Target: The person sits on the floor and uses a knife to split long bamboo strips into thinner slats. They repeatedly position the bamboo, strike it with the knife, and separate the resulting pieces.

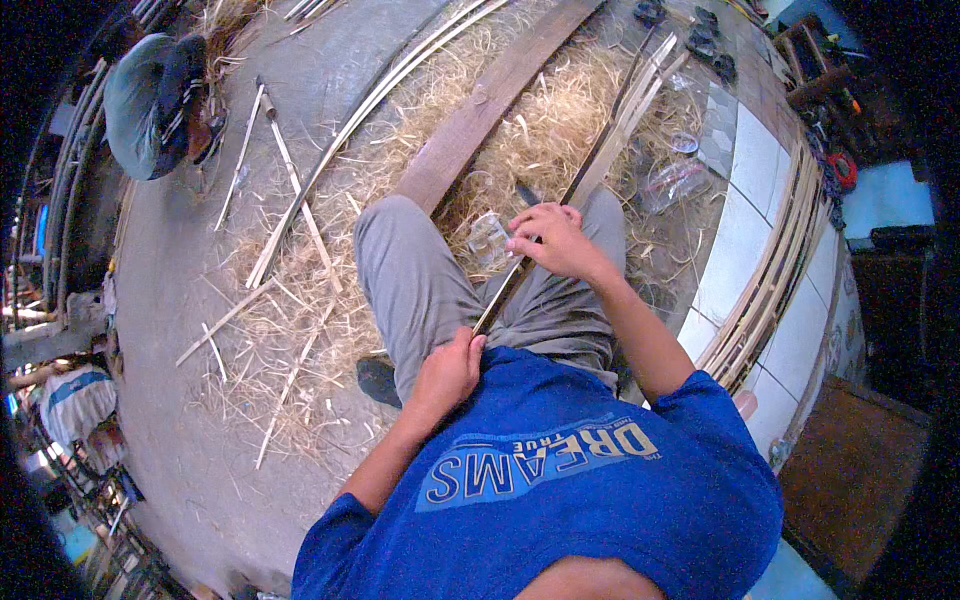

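Observation:
At my waist, my left hand (450,372) is closed around the near end of a long, thin bamboo strip (498,302). The strip slants up and away to the right, between my thighs. Over its middle, my right hand (556,238) is curled, and a dark blade, apparently a knife (526,193), pokes out beyond the fingers. Its handle is hidden by the hand. Beside those fingers is a clear plastic container (488,238). Farther along, a bundle of pale split strips (632,115) lies beside the dark length of bamboo.
Curly shavings (560,120) cover the floor around a wooden plank (470,130). Loose bamboo strips (330,165) lie to the left. More strips (765,270) are stacked on white tiles at right. Another person (150,110) is at the far left. Sandals (708,45) lie far right.

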Demonstrator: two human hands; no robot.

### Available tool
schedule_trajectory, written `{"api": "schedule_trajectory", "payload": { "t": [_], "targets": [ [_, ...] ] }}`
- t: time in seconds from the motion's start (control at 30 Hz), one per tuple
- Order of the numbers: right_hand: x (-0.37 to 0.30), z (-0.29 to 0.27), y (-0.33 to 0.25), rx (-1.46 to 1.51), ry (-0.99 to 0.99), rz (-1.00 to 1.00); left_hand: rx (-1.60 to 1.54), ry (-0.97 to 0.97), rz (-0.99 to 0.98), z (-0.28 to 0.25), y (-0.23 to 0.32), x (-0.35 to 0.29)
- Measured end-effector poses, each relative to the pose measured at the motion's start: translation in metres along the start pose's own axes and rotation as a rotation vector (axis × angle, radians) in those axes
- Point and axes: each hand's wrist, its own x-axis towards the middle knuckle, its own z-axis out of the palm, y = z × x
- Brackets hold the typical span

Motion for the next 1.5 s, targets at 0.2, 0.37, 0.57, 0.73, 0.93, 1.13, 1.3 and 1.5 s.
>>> {"api": "schedule_trajectory", "payload": {
  "t": [0.2, 0.37, 0.57, 0.73, 0.93, 1.13, 1.3, 1.5],
  "targets": [
    [-0.001, -0.006, 0.009, 0.667, 0.510, 0.518, -0.289, -0.097, 0.076, 0.005, -0.039, 0.016],
    [-0.057, 0.036, 0.024, 0.655, 0.347, 0.773, -0.590, -0.340, -0.032, -0.010, -0.038, 0.023],
    [-0.057, 0.058, 0.003, 0.643, 0.213, 0.609, -0.675, -0.462, -0.091, -0.016, -0.043, 0.030],
    [-0.045, 0.040, -0.025, 0.125, 0.335, 0.389, -0.718, -0.505, -0.051, -0.018, -0.055, 0.035],
    [-0.058, 0.053, -0.036, 0.213, 0.339, 0.131, -0.748, -0.523, -0.081, -0.015, -0.056, 0.037],
    [-0.062, 0.050, -0.034, 0.295, 0.523, 0.131, -0.739, -0.507, -0.086, -0.019, -0.047, 0.034],
    [-0.030, 0.058, 0.037, 1.045, 0.969, 0.643, -0.717, -0.465, 0.017, -0.009, -0.057, 0.035],
    [0.025, -0.051, 0.007, 1.983, 0.661, 0.691, -0.783, -0.510, 0.077, -0.034, -0.025, 0.004]
  ]
}}
